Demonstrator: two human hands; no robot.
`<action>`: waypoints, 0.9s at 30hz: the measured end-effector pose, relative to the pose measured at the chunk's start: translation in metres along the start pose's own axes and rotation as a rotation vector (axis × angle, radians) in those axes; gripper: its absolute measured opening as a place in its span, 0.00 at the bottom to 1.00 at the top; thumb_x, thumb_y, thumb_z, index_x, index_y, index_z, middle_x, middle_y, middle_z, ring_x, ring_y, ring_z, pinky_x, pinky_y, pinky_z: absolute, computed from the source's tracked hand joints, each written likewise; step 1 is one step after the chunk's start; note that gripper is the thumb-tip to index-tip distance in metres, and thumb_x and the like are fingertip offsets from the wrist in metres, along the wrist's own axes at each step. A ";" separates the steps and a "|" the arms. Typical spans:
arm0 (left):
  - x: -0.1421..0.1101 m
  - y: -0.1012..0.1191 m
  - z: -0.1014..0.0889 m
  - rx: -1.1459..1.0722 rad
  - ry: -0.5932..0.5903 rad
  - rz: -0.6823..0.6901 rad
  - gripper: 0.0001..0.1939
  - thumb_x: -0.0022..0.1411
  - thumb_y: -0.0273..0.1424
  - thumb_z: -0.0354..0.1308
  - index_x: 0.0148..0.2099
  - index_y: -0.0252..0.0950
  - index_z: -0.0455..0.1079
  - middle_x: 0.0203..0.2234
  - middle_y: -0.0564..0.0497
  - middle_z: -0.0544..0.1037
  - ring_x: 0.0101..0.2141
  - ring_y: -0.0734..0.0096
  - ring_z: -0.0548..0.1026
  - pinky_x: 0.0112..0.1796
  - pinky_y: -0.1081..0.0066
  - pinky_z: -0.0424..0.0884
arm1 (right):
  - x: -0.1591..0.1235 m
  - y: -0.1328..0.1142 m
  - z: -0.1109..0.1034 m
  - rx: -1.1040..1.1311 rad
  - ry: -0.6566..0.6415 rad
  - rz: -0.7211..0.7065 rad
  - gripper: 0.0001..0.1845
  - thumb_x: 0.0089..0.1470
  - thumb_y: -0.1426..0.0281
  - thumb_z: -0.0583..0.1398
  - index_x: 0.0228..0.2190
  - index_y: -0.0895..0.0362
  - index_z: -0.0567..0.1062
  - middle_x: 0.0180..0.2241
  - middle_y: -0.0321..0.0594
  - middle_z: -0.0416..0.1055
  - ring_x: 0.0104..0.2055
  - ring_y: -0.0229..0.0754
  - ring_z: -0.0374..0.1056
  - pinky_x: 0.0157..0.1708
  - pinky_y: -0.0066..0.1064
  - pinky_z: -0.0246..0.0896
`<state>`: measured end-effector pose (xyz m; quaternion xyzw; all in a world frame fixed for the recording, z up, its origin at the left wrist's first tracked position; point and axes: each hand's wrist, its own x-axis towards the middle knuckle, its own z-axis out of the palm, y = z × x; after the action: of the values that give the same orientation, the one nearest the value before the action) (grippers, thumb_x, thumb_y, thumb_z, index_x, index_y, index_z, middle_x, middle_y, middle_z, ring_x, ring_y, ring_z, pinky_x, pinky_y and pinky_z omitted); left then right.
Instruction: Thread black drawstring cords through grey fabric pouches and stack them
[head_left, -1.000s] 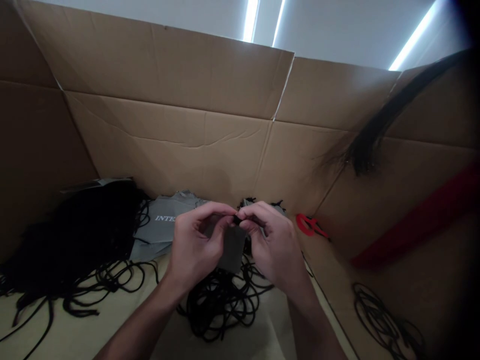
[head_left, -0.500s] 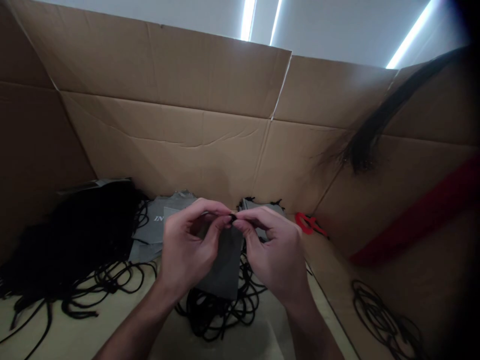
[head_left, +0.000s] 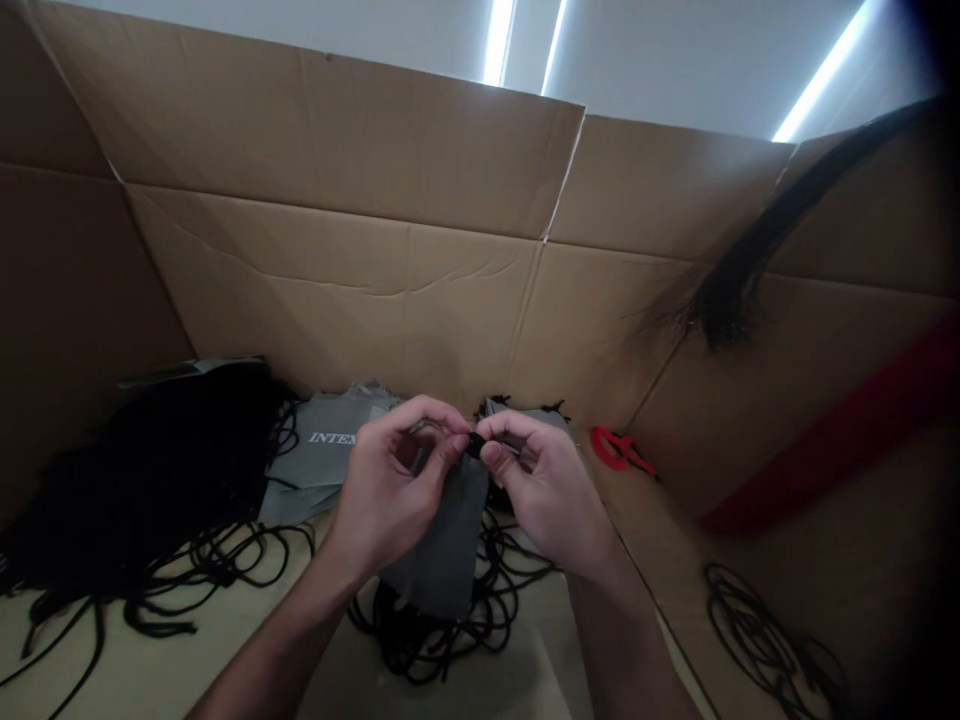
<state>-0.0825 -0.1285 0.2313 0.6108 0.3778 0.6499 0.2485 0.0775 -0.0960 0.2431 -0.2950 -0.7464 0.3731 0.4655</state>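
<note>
A small piece of black cord is pinched between the thumbs and fingertips of both hands. My left hand closes on its left side. From the other side, my right hand grips it with thumb and forefinger. Just below hangs a grey fabric piece, seemingly a pouch, its upper corner at the pinched cord; fingers partly hide how the two join. Loops of black cord lie on the table beneath it.
Left of the hands lie grey pieces printed INTEX and a large black cord heap. More grey pieces stand behind the hands. Red-handled scissors and coiled cord are to the right. Cardboard walls surround the table.
My hands have shifted slightly right, and more black cord shows between the fingertips. The grey piece has swung a little lower. More of the INTEX print is uncovered.
</note>
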 end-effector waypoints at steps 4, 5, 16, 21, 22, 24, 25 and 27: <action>-0.002 -0.001 0.000 0.049 0.034 0.063 0.03 0.67 0.25 0.63 0.40 0.37 0.77 0.35 0.49 0.81 0.37 0.69 0.78 0.39 0.71 0.74 | -0.002 0.000 0.001 -0.009 0.073 0.024 0.05 0.60 0.69 0.62 0.33 0.56 0.78 0.29 0.37 0.76 0.29 0.38 0.69 0.29 0.29 0.65; -0.003 -0.001 0.000 0.081 0.049 0.084 0.03 0.67 0.25 0.63 0.39 0.37 0.76 0.34 0.49 0.80 0.37 0.68 0.78 0.39 0.70 0.74 | -0.002 0.000 0.002 -0.004 0.092 0.026 0.05 0.59 0.68 0.63 0.33 0.56 0.78 0.29 0.38 0.77 0.30 0.39 0.70 0.29 0.29 0.67; -0.002 0.002 -0.005 0.118 -0.034 0.103 0.04 0.68 0.25 0.63 0.41 0.37 0.79 0.37 0.48 0.82 0.39 0.67 0.79 0.40 0.68 0.74 | -0.003 0.000 0.005 0.015 0.244 -0.030 0.02 0.55 0.72 0.66 0.32 0.55 0.81 0.31 0.39 0.81 0.34 0.42 0.78 0.34 0.31 0.75; -0.002 0.005 -0.004 0.047 -0.025 0.072 0.01 0.66 0.27 0.66 0.40 0.37 0.79 0.37 0.48 0.81 0.39 0.66 0.78 0.40 0.69 0.75 | -0.007 -0.001 0.006 -0.068 0.269 -0.069 0.03 0.58 0.73 0.65 0.33 0.54 0.81 0.33 0.39 0.81 0.35 0.42 0.78 0.36 0.32 0.74; -0.002 0.006 -0.003 0.041 -0.025 0.071 0.01 0.66 0.27 0.66 0.39 0.37 0.79 0.36 0.48 0.81 0.39 0.67 0.78 0.40 0.69 0.75 | -0.008 -0.001 0.006 -0.095 0.272 -0.089 0.04 0.59 0.73 0.65 0.34 0.54 0.81 0.33 0.39 0.81 0.36 0.42 0.78 0.36 0.32 0.74; -0.002 0.007 -0.003 0.035 -0.025 0.057 0.03 0.67 0.27 0.65 0.38 0.37 0.78 0.35 0.49 0.80 0.37 0.69 0.77 0.38 0.71 0.74 | -0.009 0.000 0.007 -0.160 0.267 -0.125 0.04 0.61 0.73 0.64 0.34 0.53 0.80 0.33 0.38 0.81 0.36 0.42 0.78 0.37 0.32 0.72; -0.002 0.008 -0.003 0.034 -0.023 0.045 0.03 0.67 0.27 0.65 0.37 0.37 0.77 0.34 0.50 0.80 0.36 0.69 0.77 0.37 0.72 0.73 | -0.010 0.000 0.007 -0.191 0.263 -0.138 0.04 0.62 0.72 0.64 0.35 0.53 0.80 0.33 0.38 0.81 0.36 0.42 0.78 0.37 0.33 0.72; -0.003 0.009 -0.003 0.033 -0.017 0.021 0.03 0.67 0.28 0.64 0.37 0.37 0.77 0.33 0.50 0.79 0.34 0.70 0.77 0.36 0.73 0.73 | -0.012 0.000 0.007 -0.240 0.260 -0.157 0.04 0.63 0.72 0.64 0.35 0.53 0.79 0.34 0.37 0.80 0.37 0.42 0.78 0.38 0.33 0.71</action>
<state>-0.0840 -0.1364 0.2365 0.6243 0.3798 0.6410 0.2347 0.0752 -0.1072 0.2356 -0.3349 -0.7399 0.2028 0.5470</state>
